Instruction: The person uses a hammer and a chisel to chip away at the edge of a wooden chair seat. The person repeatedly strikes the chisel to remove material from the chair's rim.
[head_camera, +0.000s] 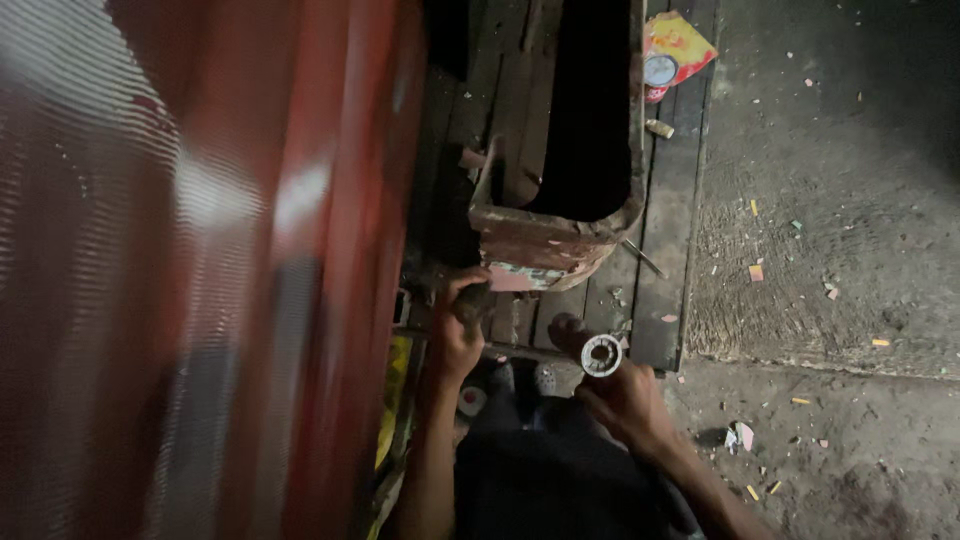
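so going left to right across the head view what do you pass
blurred red metal panel → left hand gripping a small dark object → rusty metal container on wooden planks → right hand holding a round metal bearing → litter-strewn concrete floor

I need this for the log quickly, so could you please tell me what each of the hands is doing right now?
Left hand: closed around a small dark object; what it is cannot be told.
Right hand: closed, holding a round metal bearing-like ring.

The person is wearing dark trousers below both bare forearms, with no sleeves showing near either hand
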